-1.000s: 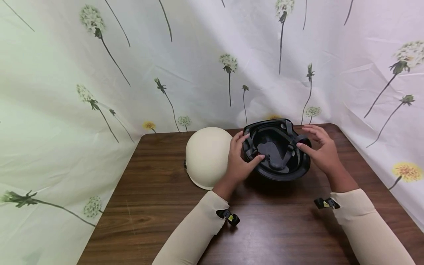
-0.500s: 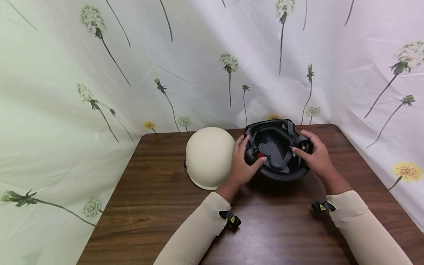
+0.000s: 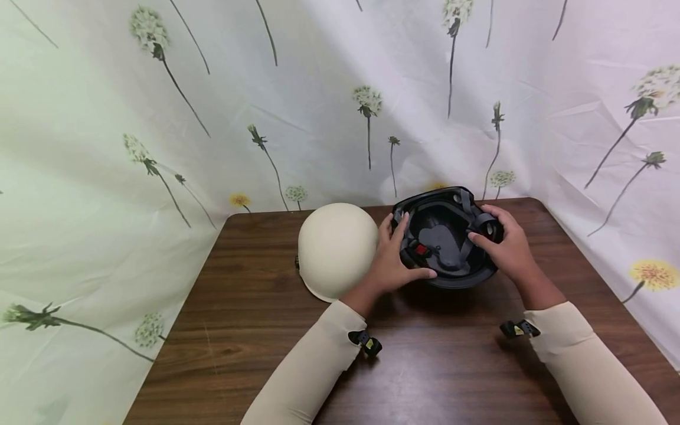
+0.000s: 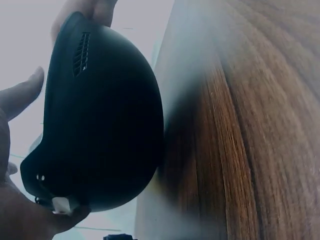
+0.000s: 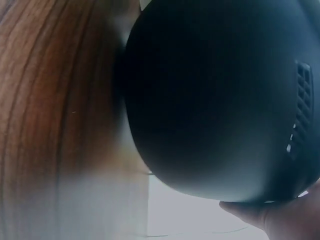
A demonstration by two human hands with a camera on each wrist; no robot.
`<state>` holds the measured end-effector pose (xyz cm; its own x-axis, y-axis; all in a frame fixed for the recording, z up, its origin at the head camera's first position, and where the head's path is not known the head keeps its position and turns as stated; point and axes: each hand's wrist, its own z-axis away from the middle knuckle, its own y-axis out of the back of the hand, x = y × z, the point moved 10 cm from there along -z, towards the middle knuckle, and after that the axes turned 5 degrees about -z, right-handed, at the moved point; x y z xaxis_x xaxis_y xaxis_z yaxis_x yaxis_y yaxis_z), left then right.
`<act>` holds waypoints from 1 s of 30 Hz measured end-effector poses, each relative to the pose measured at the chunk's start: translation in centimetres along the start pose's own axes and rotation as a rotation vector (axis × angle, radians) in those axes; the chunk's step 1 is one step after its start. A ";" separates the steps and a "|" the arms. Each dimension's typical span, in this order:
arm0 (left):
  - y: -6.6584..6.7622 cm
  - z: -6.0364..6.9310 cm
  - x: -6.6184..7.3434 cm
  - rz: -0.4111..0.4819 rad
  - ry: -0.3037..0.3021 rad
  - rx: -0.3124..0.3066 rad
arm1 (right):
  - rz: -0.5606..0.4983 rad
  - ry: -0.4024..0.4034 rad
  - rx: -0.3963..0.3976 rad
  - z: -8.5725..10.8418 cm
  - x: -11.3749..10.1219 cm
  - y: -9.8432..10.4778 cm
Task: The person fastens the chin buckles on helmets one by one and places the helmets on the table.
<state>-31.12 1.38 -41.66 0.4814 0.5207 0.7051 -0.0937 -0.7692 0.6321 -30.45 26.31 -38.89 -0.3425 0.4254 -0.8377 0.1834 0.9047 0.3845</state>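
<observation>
A black helmet lies crown down, its padded opening facing up. Chin straps run inside it, and a red buckle shows near its left side. My left hand holds the left rim; its thumb stretches toward the near rim but stands apart from the shell in the left wrist view. On the right side, my right hand grips the rim, thumb at the inner strap and fingers outside. Both wrist views show the dark outer shell close to the table; whether it touches is unclear. A cream helmet sits dome up beside my left hand.
The brown wooden table ends at a back edge just behind both helmets. A white curtain with a dandelion print hangs behind and along the sides. My left forearm passes close to the cream helmet.
My left thumb has slid down from the inner strap toward the near rim, uncovering the red buckle. My right hand has come in from the right and closed on the black helmet's rim.
</observation>
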 end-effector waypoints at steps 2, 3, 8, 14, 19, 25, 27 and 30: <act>-0.2 -0.1 -0.2 -0.013 0.005 -0.021 | 0.003 0.008 0.002 -0.1 -0.4 0.1; -0.3 -0.1 -0.3 -0.013 0.011 -0.028 | 0.006 0.009 0.005 0.0 -0.6 0.1; -1.0 -0.2 -0.8 -0.049 0.044 -0.067 | 0.038 0.060 0.044 0.1 -2.2 0.6; -2.0 -0.1 -1.3 -0.085 0.090 -0.131 | 0.067 0.152 0.087 0.3 -4.5 0.8; -3.0 -0.1 -1.9 -0.086 0.112 -0.166 | 0.081 0.207 0.099 0.6 -6.1 0.7; -3.9 0.0 -2.7 -0.076 0.116 -0.177 | 0.092 0.293 0.096 0.9 -7.5 0.1; -3.8 0.1 -2.9 -0.075 0.113 -0.169 | 0.100 0.316 0.091 1.1 -7.8 -0.1; -3.4 0.0 -2.7 -0.080 0.098 -0.148 | 0.111 0.323 0.092 1.1 -7.7 -0.1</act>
<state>-32.14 2.56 -45.74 0.4065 0.6172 0.6737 -0.1893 -0.6644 0.7230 -26.81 22.87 -32.89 -0.5873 0.5189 -0.6211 0.3127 0.8533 0.4172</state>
